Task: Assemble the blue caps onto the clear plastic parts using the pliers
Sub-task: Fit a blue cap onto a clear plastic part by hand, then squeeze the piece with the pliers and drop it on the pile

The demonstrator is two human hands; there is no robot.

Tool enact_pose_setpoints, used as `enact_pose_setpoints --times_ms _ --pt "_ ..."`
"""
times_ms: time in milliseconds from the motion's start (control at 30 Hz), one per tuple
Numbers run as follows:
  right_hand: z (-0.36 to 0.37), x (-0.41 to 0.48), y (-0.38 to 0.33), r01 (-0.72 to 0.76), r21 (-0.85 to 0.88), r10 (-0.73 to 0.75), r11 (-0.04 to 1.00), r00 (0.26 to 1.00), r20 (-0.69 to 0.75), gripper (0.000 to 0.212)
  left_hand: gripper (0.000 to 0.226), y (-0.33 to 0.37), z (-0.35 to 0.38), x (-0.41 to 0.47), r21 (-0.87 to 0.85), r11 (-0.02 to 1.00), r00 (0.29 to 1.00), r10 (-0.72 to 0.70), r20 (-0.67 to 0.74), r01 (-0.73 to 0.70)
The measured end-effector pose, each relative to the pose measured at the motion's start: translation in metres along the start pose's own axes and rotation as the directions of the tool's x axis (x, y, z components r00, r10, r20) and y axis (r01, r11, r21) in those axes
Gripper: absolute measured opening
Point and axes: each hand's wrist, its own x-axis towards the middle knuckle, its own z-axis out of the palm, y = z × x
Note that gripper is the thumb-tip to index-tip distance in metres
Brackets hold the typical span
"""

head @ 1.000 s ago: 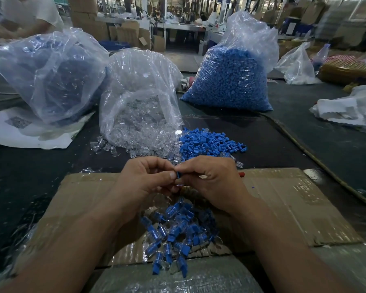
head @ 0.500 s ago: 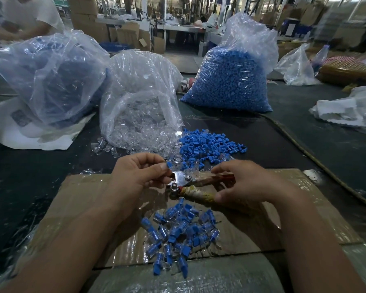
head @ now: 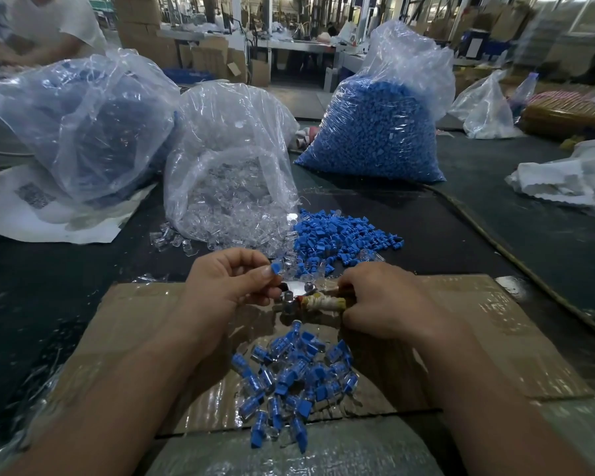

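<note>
My left hand pinches a blue cap on a clear part between thumb and forefinger, right at the jaws of the pliers. My right hand grips the pliers' tape-wrapped handles. Below both hands a pile of assembled blue-and-clear pieces lies on the taped cardboard sheet. Loose blue caps and loose clear parts lie in heaps just beyond my hands.
Three big plastic bags stand at the back: one of clear parts, one of blue caps, one bluish bag on the left. Another person works at far left. White bags lie at right.
My hands have drawn apart; the pliers are now uncovered between them. My right hand slid right along the handles, and the left hand now holds a capped piece at the jaws.
</note>
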Motion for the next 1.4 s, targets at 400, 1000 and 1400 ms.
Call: enact_pose_setpoints --times_ms 400,1000,1400 --pt "0.006 0.002 0.011 -0.038 0.108 0.055 0.993 0.986 -0.16 0.019 0.009 -0.001 -0.001 0.002 0.019 0.995 0.989 0.098 -0.107 -0.096" --pt "0.008 -0.002 -0.006 0.096 0.407 -0.036 0.908 0.988 -0.153 0.02 0.013 0.002 0.008 -0.005 0.166 0.948 0.945 0.295 -0.138 -0.272" --pt "0.007 -0.003 -0.014 0.116 0.31 -0.065 0.944 0.983 -0.169 0.016 0.011 0.002 0.009 -0.007 0.201 0.933 0.931 0.331 -0.152 -0.299"
